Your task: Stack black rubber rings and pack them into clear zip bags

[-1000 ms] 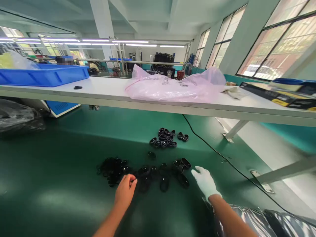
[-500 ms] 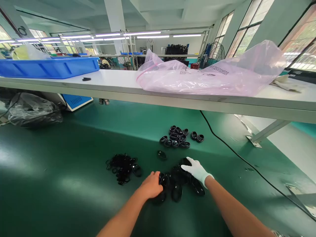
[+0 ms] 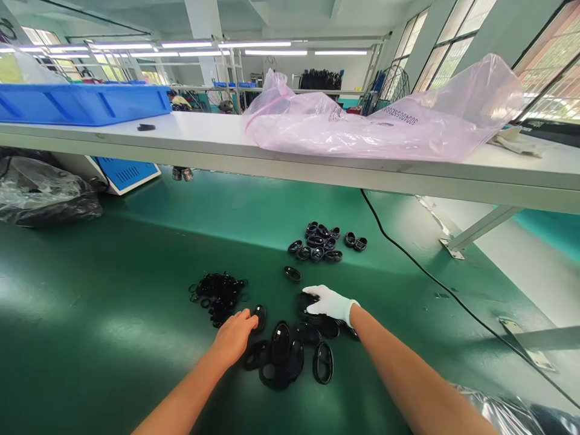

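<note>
My bare left hand (image 3: 235, 335) has its fingertips closed on a glossy black oval part (image 3: 259, 318), beside a heap of thin black rings (image 3: 220, 297). My right hand (image 3: 328, 304), in a white glove, curls over a dark oval part (image 3: 308, 300); more black pieces lie under the palm, partly hidden. Between and below the hands is a loose group of black oval parts (image 3: 281, 344), some overlapping. One oval frame (image 3: 323, 362) lies apart to the right of that group. A single oval part (image 3: 292, 274) sits just beyond the right fingertips.
Farther off on the green surface (image 3: 149, 272) stands a cluster of black oval parts (image 3: 316, 241), with a pair (image 3: 356, 241) beside it. A black cable (image 3: 408, 254) crosses the right side. Overhead, a white shelf (image 3: 203, 136) carries a blue tray (image 3: 86, 104) and a pink plastic bag (image 3: 362, 130).
My left hand has left the pile and moved left to the oval part near the rings, which has shifted toward me. The gloved hand has slid left. The pile's pieces are spread apart.
</note>
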